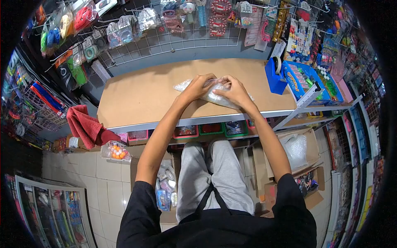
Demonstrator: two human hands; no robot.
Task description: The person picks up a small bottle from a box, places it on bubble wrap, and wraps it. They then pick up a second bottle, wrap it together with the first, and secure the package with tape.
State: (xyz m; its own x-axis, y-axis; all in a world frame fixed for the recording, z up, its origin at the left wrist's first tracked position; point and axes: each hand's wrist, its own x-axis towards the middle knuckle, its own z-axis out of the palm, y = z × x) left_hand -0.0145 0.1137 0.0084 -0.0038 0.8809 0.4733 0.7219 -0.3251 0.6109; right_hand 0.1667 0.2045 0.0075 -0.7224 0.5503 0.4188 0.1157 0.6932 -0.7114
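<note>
A clear plastic bag (223,98) with whitish contents lies on the brown tabletop (144,95), its ends sticking out on both sides of my hands. I cannot make out what is inside. My left hand (201,86) grips the bag's upper edge from the left, fingers bent and pinched. From the right, my right hand (233,91) pinches the same edge, its fingertips close to those of my left hand. Both forearms reach over the table's metal front edge.
A blue tape dispenser (276,76) and a blue display box (308,80) stand at the table's right end. A red cloth (89,126) hangs at the left corner. Below are coloured trays (211,129) and cardboard boxes (312,144). Packaged goods hang from the wire grid (165,41) behind.
</note>
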